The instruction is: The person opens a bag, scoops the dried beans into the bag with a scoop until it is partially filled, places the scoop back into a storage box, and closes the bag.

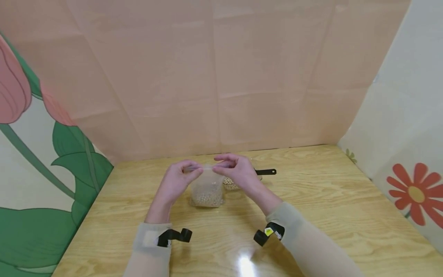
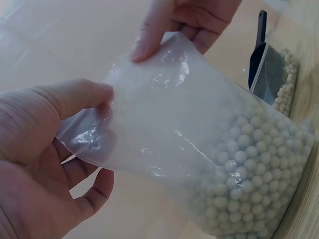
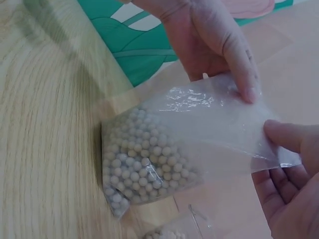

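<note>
A clear plastic bag stands upright on the table, its lower part filled with small pale beads. At its top edge, my left hand pinches the left corner between thumb and fingers. Opposite it, my right hand pinches the right corner the same way. Between the two hands the upper part of the bag is drawn flat, and its top edge looks straight. The right hand partly hides a clear container of beads just behind the bag.
A black scoop leans in the bead container, its handle pointing right in the head view. The wooden table meets a pink sheet at the back. Printed walls stand on the left and right.
</note>
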Tool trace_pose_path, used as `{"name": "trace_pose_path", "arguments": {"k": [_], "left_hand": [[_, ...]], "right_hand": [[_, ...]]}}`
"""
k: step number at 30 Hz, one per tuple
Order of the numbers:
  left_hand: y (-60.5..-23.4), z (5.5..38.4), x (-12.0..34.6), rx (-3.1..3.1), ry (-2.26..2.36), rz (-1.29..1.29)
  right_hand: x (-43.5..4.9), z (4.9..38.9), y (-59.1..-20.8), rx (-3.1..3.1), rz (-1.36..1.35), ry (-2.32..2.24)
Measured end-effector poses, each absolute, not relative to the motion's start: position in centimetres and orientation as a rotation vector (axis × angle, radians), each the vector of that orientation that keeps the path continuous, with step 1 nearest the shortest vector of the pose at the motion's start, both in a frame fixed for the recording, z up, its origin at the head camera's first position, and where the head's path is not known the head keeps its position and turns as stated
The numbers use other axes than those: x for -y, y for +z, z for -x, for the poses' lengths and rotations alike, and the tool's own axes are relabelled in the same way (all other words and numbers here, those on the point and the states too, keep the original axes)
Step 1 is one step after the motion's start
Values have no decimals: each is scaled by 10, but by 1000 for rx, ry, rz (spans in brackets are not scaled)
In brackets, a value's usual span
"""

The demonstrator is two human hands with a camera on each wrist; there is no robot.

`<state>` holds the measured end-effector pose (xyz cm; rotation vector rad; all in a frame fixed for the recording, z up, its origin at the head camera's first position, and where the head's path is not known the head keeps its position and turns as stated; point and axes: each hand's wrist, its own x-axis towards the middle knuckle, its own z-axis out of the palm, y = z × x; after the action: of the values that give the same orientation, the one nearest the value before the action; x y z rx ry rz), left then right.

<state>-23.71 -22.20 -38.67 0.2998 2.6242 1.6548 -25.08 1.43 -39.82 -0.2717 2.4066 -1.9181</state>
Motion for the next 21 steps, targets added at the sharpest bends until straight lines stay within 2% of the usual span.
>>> {"name": "trace_pose_path", "arguments": {"k": [21], "left_hand": [[-388,235,221,-2634,1671,-318]], "right_hand": [[-35,248,-395,-2475,295,-1870]]}}
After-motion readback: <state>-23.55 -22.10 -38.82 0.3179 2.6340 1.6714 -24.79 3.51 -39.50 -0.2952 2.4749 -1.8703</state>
